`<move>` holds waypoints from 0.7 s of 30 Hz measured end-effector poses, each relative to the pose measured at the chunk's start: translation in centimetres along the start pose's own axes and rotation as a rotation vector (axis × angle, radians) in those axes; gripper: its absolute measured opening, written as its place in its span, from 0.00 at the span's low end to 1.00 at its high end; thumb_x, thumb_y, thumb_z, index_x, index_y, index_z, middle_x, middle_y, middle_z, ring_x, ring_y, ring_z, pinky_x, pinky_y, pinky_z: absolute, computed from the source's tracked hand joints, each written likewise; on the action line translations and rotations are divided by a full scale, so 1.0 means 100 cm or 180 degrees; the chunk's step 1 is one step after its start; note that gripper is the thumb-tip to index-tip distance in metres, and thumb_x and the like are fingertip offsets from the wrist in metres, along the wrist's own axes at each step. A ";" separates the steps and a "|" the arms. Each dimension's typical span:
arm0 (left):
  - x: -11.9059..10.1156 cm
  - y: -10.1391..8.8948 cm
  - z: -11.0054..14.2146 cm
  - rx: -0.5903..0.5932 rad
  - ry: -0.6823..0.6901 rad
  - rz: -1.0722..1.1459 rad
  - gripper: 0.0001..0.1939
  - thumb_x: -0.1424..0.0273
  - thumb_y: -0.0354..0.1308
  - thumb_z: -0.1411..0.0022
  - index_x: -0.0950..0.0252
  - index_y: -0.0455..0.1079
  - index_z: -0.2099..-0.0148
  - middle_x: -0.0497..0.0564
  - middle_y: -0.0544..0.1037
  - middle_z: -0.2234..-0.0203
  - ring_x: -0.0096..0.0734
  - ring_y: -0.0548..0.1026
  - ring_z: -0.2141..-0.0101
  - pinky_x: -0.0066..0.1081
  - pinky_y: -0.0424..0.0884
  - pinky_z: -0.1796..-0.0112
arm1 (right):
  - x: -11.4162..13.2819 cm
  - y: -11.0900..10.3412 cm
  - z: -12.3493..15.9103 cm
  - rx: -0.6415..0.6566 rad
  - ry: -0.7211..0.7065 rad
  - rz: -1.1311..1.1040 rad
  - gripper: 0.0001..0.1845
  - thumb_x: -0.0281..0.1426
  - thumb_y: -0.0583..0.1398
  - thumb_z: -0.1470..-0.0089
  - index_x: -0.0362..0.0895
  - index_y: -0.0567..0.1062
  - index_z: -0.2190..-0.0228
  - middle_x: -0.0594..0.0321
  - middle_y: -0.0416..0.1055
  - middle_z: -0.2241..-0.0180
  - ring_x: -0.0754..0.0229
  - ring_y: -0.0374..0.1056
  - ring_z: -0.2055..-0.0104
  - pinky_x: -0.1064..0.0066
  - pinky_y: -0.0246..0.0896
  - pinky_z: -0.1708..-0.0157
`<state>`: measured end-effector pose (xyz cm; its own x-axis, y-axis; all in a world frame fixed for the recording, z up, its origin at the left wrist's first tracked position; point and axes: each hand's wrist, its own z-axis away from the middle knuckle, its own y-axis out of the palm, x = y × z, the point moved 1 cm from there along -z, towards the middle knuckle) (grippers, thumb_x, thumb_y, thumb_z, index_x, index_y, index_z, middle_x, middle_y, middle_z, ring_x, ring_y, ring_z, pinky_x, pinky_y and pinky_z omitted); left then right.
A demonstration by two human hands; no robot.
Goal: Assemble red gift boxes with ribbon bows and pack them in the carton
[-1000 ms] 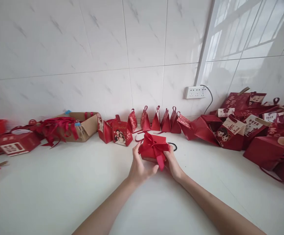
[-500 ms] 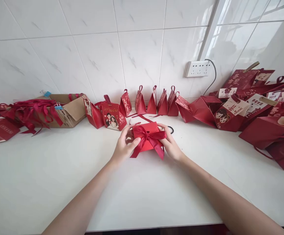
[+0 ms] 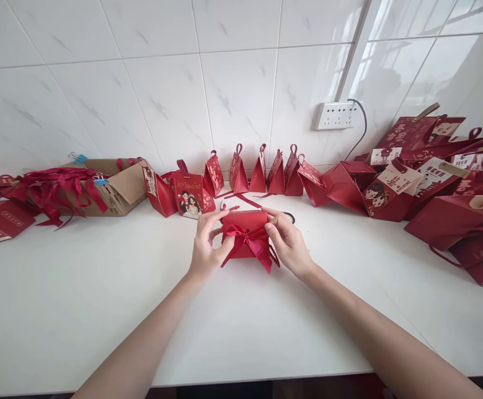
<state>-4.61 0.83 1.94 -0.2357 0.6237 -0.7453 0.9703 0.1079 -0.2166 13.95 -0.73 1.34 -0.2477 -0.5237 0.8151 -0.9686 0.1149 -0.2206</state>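
In front of the wall socket (image 3: 336, 116), on the smooth white counter (image 3: 79, 310), sits a small red box (image 3: 244, 235), its long side running left to right and its satin ribbon bow (image 3: 250, 242) facing the person. The left hand (image 3: 206, 249) pinches the box's left end; the right hand (image 3: 288, 244) grips its right end. Behind the box stand glossy, wedge-shaped red paper bags (image 3: 262, 173).

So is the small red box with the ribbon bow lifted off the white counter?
No, the small red box rests on the white counter between both hands.
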 end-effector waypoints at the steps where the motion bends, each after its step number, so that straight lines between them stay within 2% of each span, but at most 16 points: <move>1: -0.002 0.000 0.000 -0.0052 0.0073 0.0008 0.16 0.65 0.60 0.45 0.58 0.70 0.53 0.53 0.65 0.55 0.36 0.68 0.51 0.32 0.74 0.58 | 0.000 0.000 -0.001 -0.0035 -0.0099 0.0110 0.20 0.47 0.50 0.40 0.47 0.63 0.76 0.53 0.67 0.50 0.52 0.59 0.43 0.61 0.60 0.52; 5: -0.002 0.000 0.000 -0.0210 0.0133 0.0166 0.08 0.63 0.61 0.44 0.62 0.72 0.65 0.52 0.66 0.59 0.35 0.70 0.54 0.31 0.75 0.59 | 0.000 -0.003 -0.002 -0.0092 -0.0168 0.0252 0.19 0.44 0.51 0.39 0.47 0.64 0.77 0.52 0.68 0.50 0.53 0.59 0.42 0.61 0.59 0.51; 7: -0.001 0.000 0.000 -0.0246 0.0050 0.0168 0.09 0.63 0.60 0.44 0.63 0.70 0.69 0.53 0.68 0.59 0.35 0.70 0.54 0.31 0.74 0.60 | -0.001 -0.003 -0.003 -0.0107 -0.0079 0.0202 0.19 0.44 0.52 0.40 0.47 0.64 0.77 0.52 0.68 0.50 0.53 0.60 0.42 0.60 0.59 0.51; 13: 0.001 -0.003 -0.001 -0.0215 -0.0594 0.0246 0.14 0.63 0.56 0.43 0.63 0.60 0.77 0.51 0.71 0.54 0.41 0.70 0.52 0.37 0.70 0.56 | 0.001 -0.005 -0.009 -0.0132 0.0318 -0.0242 0.23 0.49 0.57 0.46 0.46 0.66 0.81 0.53 0.70 0.52 0.49 0.58 0.41 0.60 0.60 0.50; 17: 0.001 -0.001 -0.001 -0.0098 -0.0679 0.0362 0.16 0.65 0.55 0.46 0.63 0.54 0.80 0.51 0.70 0.53 0.44 0.68 0.49 0.37 0.69 0.56 | -0.002 -0.008 -0.011 -0.0172 0.0788 -0.0839 0.24 0.51 0.62 0.53 0.44 0.68 0.82 0.53 0.67 0.48 0.47 0.61 0.43 0.57 0.59 0.48; 19: 0.002 0.001 -0.001 -0.0040 -0.0715 0.0383 0.17 0.65 0.55 0.46 0.63 0.52 0.81 0.52 0.70 0.53 0.43 0.69 0.50 0.36 0.70 0.57 | -0.004 -0.007 -0.012 -0.0199 0.0963 -0.1062 0.23 0.51 0.63 0.54 0.44 0.70 0.82 0.54 0.66 0.46 0.47 0.63 0.45 0.56 0.59 0.47; 21: 0.003 0.003 -0.002 -0.0159 -0.0619 0.0253 0.17 0.65 0.54 0.46 0.63 0.53 0.80 0.52 0.72 0.55 0.41 0.72 0.54 0.35 0.71 0.60 | -0.006 -0.006 -0.012 -0.0211 0.1081 -0.1286 0.23 0.50 0.63 0.55 0.43 0.71 0.81 0.56 0.66 0.46 0.48 0.63 0.46 0.57 0.59 0.46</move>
<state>-4.40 1.19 1.72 -0.1598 0.4713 -0.8674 0.9866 0.1057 -0.1244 14.63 0.52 1.63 0.1631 -0.2355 0.9581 -0.9848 0.0194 0.1724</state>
